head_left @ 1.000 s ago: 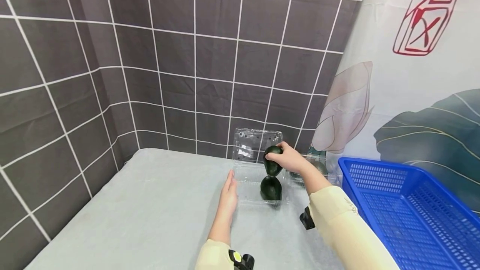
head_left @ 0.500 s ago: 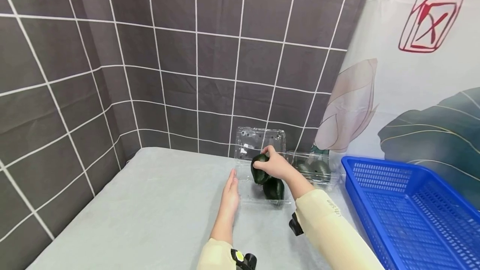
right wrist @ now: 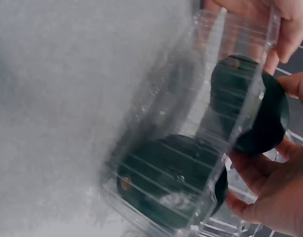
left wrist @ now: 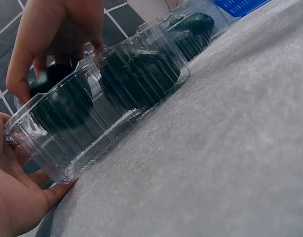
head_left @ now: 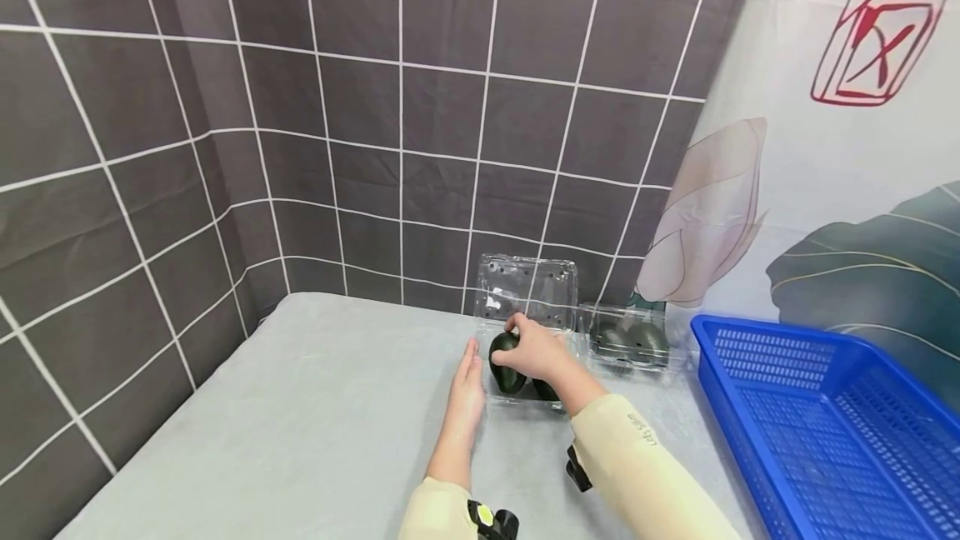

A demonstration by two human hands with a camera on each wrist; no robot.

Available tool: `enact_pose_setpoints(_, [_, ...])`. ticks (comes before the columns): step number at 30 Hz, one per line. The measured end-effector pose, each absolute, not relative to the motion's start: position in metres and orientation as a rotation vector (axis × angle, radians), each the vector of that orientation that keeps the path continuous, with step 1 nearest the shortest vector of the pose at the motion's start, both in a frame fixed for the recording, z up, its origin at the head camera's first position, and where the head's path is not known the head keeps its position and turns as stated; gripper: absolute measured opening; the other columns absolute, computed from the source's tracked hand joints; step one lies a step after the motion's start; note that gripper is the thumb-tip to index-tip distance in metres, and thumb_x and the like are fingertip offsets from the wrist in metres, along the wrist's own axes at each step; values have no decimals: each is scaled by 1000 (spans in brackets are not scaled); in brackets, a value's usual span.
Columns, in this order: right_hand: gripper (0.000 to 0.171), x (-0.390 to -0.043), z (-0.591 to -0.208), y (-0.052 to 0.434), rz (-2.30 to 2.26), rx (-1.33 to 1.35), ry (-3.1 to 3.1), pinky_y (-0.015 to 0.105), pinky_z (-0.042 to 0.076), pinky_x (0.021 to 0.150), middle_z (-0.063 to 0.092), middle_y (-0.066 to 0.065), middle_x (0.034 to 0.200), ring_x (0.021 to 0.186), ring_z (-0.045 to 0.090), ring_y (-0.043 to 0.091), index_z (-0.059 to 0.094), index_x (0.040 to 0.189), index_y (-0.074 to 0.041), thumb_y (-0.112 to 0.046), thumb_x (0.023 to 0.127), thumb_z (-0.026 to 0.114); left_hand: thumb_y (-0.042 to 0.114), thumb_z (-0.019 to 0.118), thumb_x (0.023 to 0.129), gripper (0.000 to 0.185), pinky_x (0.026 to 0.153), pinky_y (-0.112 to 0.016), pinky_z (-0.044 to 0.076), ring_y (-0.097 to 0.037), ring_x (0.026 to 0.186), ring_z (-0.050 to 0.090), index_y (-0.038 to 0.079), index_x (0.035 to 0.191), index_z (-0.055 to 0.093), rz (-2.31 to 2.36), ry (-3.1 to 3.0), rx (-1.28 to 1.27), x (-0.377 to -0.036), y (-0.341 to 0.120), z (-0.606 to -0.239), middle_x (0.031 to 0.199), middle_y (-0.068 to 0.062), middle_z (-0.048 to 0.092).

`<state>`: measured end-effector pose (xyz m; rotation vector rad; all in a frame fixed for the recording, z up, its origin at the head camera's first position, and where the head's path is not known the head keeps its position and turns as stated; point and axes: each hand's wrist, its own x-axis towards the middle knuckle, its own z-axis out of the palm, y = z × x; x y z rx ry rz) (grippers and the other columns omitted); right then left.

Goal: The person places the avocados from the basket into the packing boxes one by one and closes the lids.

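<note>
My right hand (head_left: pixel 542 354) holds a dark green avocado (head_left: pixel 506 365) by its sides, at the left part of a clear plastic clamshell box (left wrist: pixel 87 150). In the right wrist view this avocado (right wrist: pixel 277 116) is partly below the box rim, with fingertips around it. A second avocado (right wrist: pixel 166 182) lies in the box's other half; the head view shows it mostly covered by the right hand. The box's lid (head_left: pixel 525 273) stands raised at the back. My left hand (head_left: pixel 465 394) rests along the box's left end, fingers extended, the thumb low near the table in the left wrist view.
To the right stands another clear clamshell (head_left: pixel 628 368) containing avocados. Beyond it is a blue plastic basket (head_left: pixel 780 330) at the table's right. A grey grid-patterned cloth (head_left: pixel 360 107) hangs behind the pale table covering (head_left: pixel 322 407).
The right hand has carried its avocado left and down, from above the second avocado into the box's left part. The left hand has stayed at the box's end.
</note>
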<state>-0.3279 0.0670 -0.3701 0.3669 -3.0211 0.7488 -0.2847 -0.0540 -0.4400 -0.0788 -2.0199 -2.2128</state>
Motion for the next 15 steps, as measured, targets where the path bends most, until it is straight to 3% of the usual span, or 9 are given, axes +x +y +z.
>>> enact_pose_setpoints(7, [39, -326, -381, 62, 727, 422, -3033, 66, 12, 103, 65, 2, 94, 101, 59, 28, 55, 104, -13, -32, 72, 68, 27, 28, 102, 51, 110, -49, 16, -34, 137, 17, 0, 145, 22, -2171, -2021, -128, -282, -55, -442, 148, -20, 24])
enact_pose_setpoints(10, [41, -325, -383, 61, 737, 419, -3047, 64, 9, 105, 64, 7, 101, 111, 54, 30, 56, 107, -10, -34, 76, 68, 32, 28, 101, 54, 110, -50, 16, -35, 136, 18, 1, 146, 22, -2166, -2008, -151, -280, -54, -441, 148, -21, 24])
enact_pose_setpoints(15, [46, -323, -383, 60, 761, 403, -3058, 58, 17, 107, 59, 14, 113, 118, 47, 34, 57, 110, -7, -38, 79, 69, 19, 28, 102, 48, 110, -50, 14, -35, 137, 17, -1, 145, 22, -2200, -2010, -105, -285, -55, -443, 148, -22, 23])
